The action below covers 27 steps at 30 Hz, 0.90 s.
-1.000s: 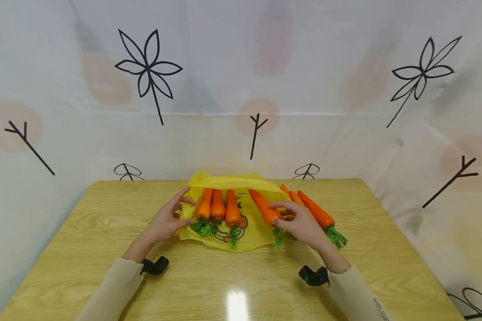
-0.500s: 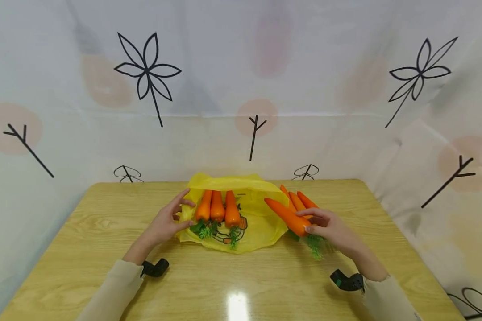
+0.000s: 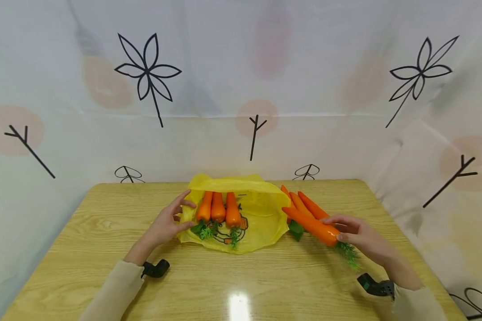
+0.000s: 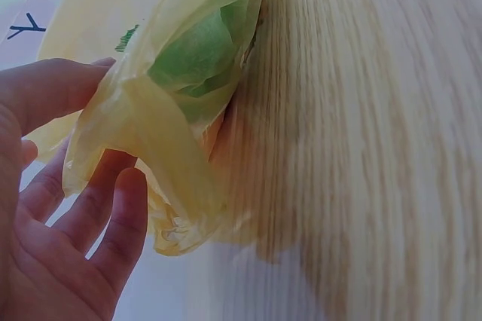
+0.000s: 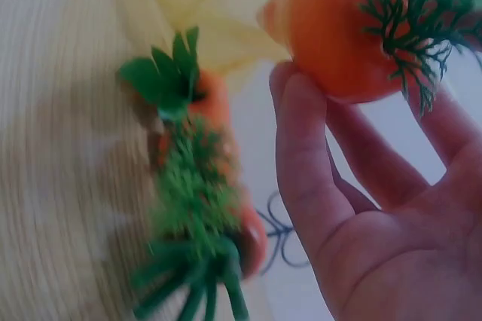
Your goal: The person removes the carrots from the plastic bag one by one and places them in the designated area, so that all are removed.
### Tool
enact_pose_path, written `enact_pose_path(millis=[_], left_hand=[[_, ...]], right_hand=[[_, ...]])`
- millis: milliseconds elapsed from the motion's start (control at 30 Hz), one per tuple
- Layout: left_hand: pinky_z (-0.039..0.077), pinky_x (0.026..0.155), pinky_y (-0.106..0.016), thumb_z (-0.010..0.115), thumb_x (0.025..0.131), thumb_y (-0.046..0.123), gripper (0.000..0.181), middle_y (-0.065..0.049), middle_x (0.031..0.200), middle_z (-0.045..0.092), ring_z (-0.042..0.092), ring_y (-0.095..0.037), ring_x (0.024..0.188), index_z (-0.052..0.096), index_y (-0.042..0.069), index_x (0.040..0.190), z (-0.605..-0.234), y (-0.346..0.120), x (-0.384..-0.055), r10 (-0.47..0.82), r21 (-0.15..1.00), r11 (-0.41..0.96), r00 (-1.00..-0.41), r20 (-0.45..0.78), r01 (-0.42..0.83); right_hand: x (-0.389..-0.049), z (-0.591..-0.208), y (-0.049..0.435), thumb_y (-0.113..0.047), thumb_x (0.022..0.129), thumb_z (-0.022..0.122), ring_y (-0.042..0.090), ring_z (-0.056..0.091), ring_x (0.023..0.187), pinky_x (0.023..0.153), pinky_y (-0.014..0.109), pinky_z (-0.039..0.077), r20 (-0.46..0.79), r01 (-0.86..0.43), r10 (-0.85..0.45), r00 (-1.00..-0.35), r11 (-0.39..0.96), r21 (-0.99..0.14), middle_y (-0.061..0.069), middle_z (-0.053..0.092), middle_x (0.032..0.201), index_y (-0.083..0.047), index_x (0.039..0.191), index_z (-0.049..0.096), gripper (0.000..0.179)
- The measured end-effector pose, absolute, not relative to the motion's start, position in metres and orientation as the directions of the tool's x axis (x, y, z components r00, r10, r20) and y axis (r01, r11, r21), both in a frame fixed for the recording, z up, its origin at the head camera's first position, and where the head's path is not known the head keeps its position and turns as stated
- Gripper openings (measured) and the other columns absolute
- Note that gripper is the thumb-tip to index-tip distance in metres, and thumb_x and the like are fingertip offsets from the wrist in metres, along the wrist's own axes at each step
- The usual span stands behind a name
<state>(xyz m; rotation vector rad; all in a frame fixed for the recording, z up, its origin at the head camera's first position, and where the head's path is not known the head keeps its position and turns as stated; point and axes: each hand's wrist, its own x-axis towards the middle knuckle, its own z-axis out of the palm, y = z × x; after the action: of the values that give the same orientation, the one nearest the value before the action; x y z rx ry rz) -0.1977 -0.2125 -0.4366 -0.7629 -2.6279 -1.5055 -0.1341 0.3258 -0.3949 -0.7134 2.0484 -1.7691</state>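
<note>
I have the left hand (image 3: pixel 164 223) at the near-left edge of the yellow bag (image 3: pixel 261 227), its thumb and fingers curled about the rim, plastic between them. Inside the bag, which lies on the wooden table (image 3: pixel 184 285) with its mouth facing me, I see three bagged carrots (image 3: pixel 218 207) side by side, leafy ends toward me. Just right of the bag lie three loose carrots (image 3: pixel 301 205). Partly in front of them, the right hand (image 3: pixel 361 236) pinches a held carrot (image 3: pixel 311 225) near its leafy end, tip pointing toward the bag; I can't tell whether they touch.
</note>
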Motion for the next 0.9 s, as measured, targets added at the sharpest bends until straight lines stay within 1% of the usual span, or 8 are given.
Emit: enact_pose_path(millis=[100,200,333,433,567,733,800,900], left_hand=[[0.049,0.083,-0.045,0.077,0.085,-0.001,0.092,-0.009,0.125,0.058,0.061,-0.035,0.114,0.026,0.018,0.159,-0.437,-0.213,-0.197,0.401,0.808,0.418,-0.882,0.246,0.415],[0.049,0.083,-0.045,0.077,0.085,-0.002,0.092,-0.009,0.125,0.058,0.061,-0.035,0.115,0.026,0.018,0.159,-0.437,-0.213,-0.196,0.398,0.811,0.420,-0.886,0.238,0.407],[0.049,0.083,-0.044,0.077,0.085,-0.002,0.092,-0.009,0.125,0.058,0.061,-0.035,0.115,0.026,0.018,0.159,-0.438,-0.213,-0.196,0.395,0.810,0.427,-0.888,0.234,0.403],[0.050,0.082,-0.043,0.077,0.084,-0.002,0.092,-0.009,0.125,0.058,0.061,-0.034,0.113,0.026,0.019,0.159,-0.438,-0.213,-0.196,0.393,0.806,0.432,-0.889,0.236,0.405],[0.050,0.081,-0.041,0.077,0.084,-0.003,0.093,-0.009,0.125,0.058,0.062,-0.034,0.113,0.026,0.019,0.159,-0.438,-0.213,-0.197,0.393,0.807,0.430,-0.889,0.236,0.404],[0.050,0.081,-0.042,0.077,0.084,-0.003,0.093,-0.009,0.125,0.058,0.061,-0.035,0.114,0.025,0.019,0.159,-0.439,-0.214,-0.197,0.395,0.812,0.420,-0.887,0.239,0.405],[0.051,0.081,-0.042,0.076,0.084,-0.004,0.093,-0.009,0.125,0.058,0.062,-0.034,0.113,0.025,0.019,0.159,-0.440,-0.214,-0.198,0.396,0.810,0.419,-0.885,0.244,0.411],[0.051,0.082,-0.041,0.076,0.084,-0.004,0.093,-0.009,0.125,0.058,0.062,-0.034,0.113,0.025,0.018,0.159,-0.440,-0.213,-0.198,0.398,0.806,0.419,-0.883,0.250,0.418]], right_hand=[[-0.132,-0.395,0.336,0.008,0.101,0.041,0.013,0.055,0.121,0.088,0.032,0.050,0.090,-0.148,-0.599,-0.796,0.050,-0.988,-0.002,0.054,0.141,0.003,0.139,0.051,0.039],[-0.131,-0.397,0.346,0.008,0.102,0.039,0.013,0.056,0.121,0.088,0.031,0.050,0.105,-0.150,-0.605,-0.789,0.025,-0.988,-0.003,0.054,0.141,0.004,0.140,0.049,0.040],[-0.130,-0.400,0.358,0.009,0.103,0.038,0.013,0.058,0.116,0.088,0.030,0.049,0.114,-0.165,-0.577,-0.808,0.036,-0.986,-0.006,0.056,0.140,0.002,0.141,0.049,0.041],[-0.130,-0.401,0.367,0.009,0.102,0.039,0.010,0.059,0.113,0.087,0.027,0.048,0.110,-0.176,-0.516,-0.849,0.082,-0.981,-0.010,0.056,0.138,-0.001,0.141,0.051,0.041],[-0.132,-0.401,0.375,0.007,0.102,0.042,0.007,0.058,0.110,0.086,0.023,0.047,0.111,-0.184,-0.415,-0.903,0.139,-0.973,-0.013,0.057,0.134,-0.001,0.140,0.052,0.040],[-0.136,-0.404,0.380,0.004,0.103,0.045,0.007,0.059,0.105,0.086,0.019,0.046,0.135,-0.197,-0.322,-0.937,0.171,-0.965,-0.012,0.056,0.131,0.002,0.139,0.052,0.037],[-0.138,-0.407,0.381,0.002,0.103,0.047,0.006,0.059,0.102,0.085,0.018,0.046,0.133,-0.197,-0.290,-0.948,0.204,-0.959,-0.012,0.056,0.129,0.003,0.138,0.052,0.036],[-0.142,-0.414,0.384,-0.002,0.103,0.050,0.003,0.060,0.101,0.083,0.016,0.046,0.114,-0.185,-0.240,-0.964,0.302,-0.935,-0.017,0.055,0.127,0.002,0.139,0.053,0.036]])
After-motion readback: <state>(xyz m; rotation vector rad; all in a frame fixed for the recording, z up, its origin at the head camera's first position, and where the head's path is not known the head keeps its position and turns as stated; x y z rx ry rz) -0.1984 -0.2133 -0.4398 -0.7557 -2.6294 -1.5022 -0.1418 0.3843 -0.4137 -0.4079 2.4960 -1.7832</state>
